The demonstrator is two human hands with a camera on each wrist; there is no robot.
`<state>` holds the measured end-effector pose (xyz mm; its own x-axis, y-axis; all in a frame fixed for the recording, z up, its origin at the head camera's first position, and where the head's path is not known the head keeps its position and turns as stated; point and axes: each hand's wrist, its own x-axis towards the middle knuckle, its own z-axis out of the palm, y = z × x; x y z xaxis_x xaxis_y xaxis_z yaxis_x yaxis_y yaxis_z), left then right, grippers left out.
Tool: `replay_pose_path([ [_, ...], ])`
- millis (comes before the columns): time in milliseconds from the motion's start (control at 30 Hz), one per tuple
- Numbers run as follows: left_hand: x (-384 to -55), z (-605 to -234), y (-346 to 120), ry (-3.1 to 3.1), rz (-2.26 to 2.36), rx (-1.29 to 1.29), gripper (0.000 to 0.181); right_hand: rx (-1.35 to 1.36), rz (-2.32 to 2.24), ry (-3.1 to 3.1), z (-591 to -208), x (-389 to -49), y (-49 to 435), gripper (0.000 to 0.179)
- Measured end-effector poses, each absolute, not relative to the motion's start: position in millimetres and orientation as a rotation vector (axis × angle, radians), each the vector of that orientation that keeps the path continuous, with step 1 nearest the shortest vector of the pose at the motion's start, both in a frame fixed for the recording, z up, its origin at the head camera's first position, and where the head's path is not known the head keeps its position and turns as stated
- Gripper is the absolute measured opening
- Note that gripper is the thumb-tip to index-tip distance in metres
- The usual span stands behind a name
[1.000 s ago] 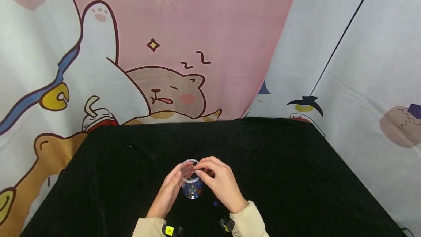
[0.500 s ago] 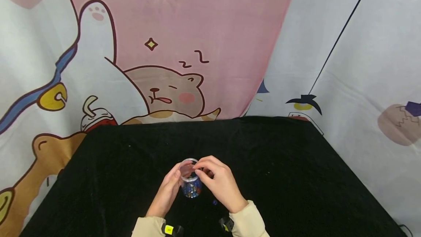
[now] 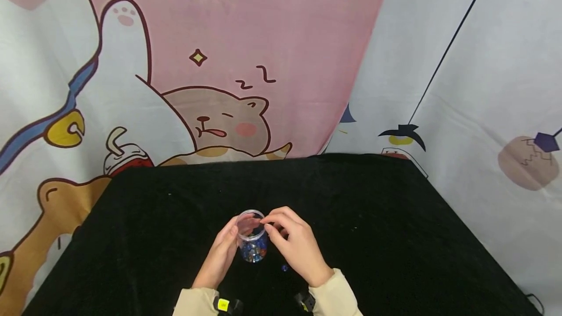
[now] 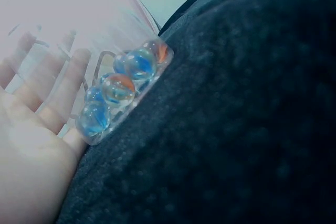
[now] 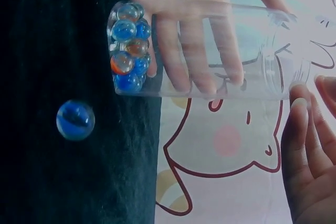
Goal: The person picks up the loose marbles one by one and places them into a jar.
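A clear plastic jar (image 3: 251,238), its mouth uncovered and tilted toward me in the head view, holds several blue and orange glass marbles (image 5: 128,51) at its bottom. My left hand (image 3: 221,252) grips the jar from the left, fingers wrapped behind its wall, as the left wrist view shows through the plastic. At the right of the rim, my right hand (image 3: 296,240) pinches the edge between thumb and index finger, the index tip reaching over it. One loose blue marble (image 3: 284,267) lies on the black cloth below my right hand.
Black cloth (image 3: 386,238) covers the table. A printed curtain (image 3: 316,52) with cartoon animals hangs behind its far edge. Tiny pale specks (image 3: 170,194) dot the cloth, and a thin black cable (image 3: 536,301) shows at the lower right.
The head view has shifted slightly. My right thumb has slid a little outward at the rim, away from the jar's mouth. The left hand keeps its grip on the jar.
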<state>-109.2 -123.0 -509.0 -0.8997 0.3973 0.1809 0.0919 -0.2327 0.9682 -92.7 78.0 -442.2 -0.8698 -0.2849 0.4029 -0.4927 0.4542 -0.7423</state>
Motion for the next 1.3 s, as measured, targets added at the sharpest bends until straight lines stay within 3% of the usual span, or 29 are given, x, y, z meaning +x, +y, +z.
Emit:
replay_pose_path([
  [533, -108.2, -509.6, -123.2, 1.81, 2.229, 0.58, 0.044, 0.681, 1.216, -2.696, -456.8, -89.3, 100.4, 0.009],
  [867, -107.7, -506.0, -123.2, 1.792, 2.211, 0.552, 0.043, 0.681, 1.366, -3.018, -476.6, -92.8, 106.7, 0.023],
  [1300, -107.8, -503.2, -124.1, 1.774, 2.195, 0.495, 0.041, 0.652, 1.38, -3.265, -485.6, -92.5, 108.5, 0.027],
])
